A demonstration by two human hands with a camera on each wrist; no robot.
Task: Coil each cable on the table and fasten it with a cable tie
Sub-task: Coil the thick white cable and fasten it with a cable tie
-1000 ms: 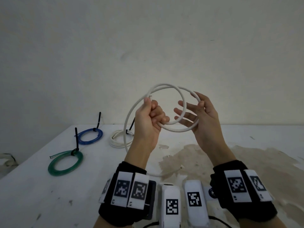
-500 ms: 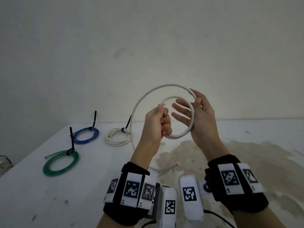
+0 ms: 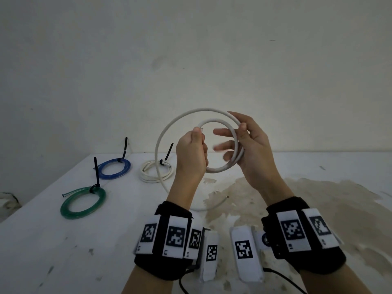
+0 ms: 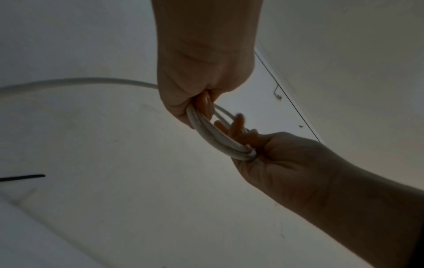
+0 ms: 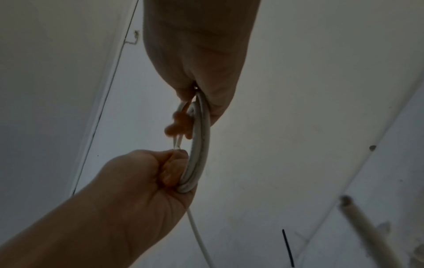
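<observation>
Cable four, white, is mid-coil in the air over the bench: left hand grips the loops, right hand pinches them, tail loose. Green, blue and white coils sit tied at the far left. No spare tie visible.

Place: a bare workroom or test space is suggested.
Evidence: a stained white table is set against a plain, scuffed wall.
</observation>
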